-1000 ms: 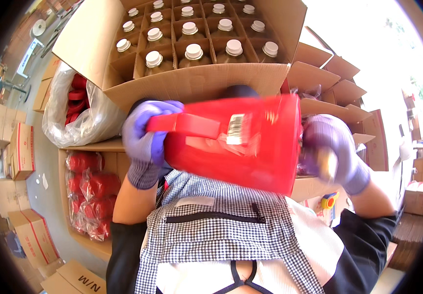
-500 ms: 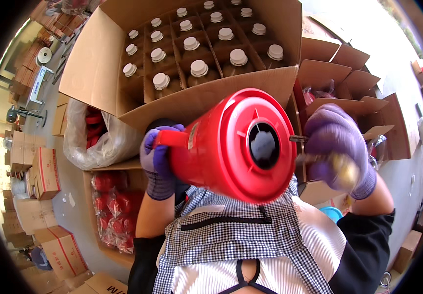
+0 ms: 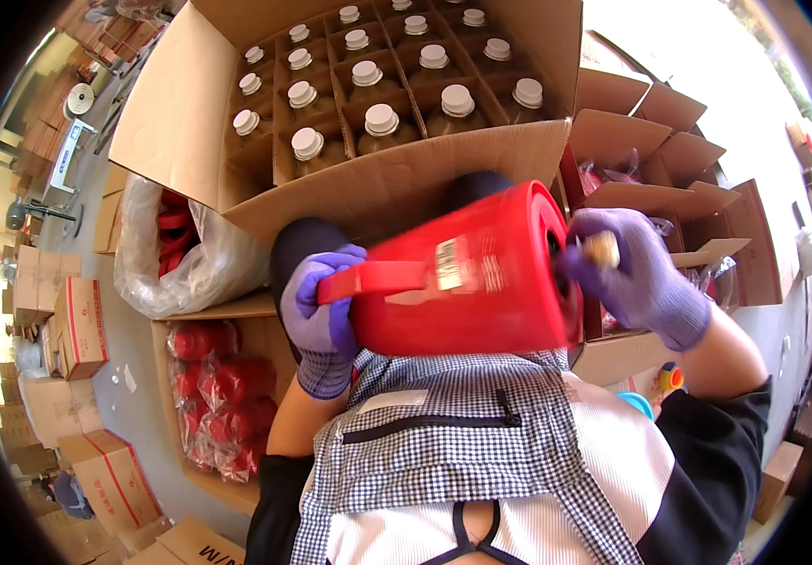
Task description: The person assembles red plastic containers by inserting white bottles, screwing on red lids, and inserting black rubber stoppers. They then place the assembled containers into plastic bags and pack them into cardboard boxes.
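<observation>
Tilted on its side above my lap is a red plastic jug (image 3: pixel 467 282), with a label on its wall. My left hand (image 3: pixel 319 315), in a purple knit glove, is wrapped round the jug's handle (image 3: pixel 368 280). At the jug's right end, my gloved right hand (image 3: pixel 636 278) is closed on a small tool with a yellowish rounded handle (image 3: pixel 602 250). The tool's far end is hidden by my fingers and the jug's rim. Motion blurs the jug slightly, and from this angle the hole in its round end barely shows.
In front stands an open divided carton (image 3: pixel 406 169) of white-capped bottles. Left are a clear bag (image 3: pixel 203 282) of red parts and a carton of wrapped red pieces (image 3: pixel 222 405). Open cartons (image 3: pixel 679 198) stand at right, with a blue round item (image 3: pixel 636 405) near my right elbow.
The jug has swung so its round end faces right instead of toward me. My right hand has moved in against that end with the tool. My left hand keeps the handle.
</observation>
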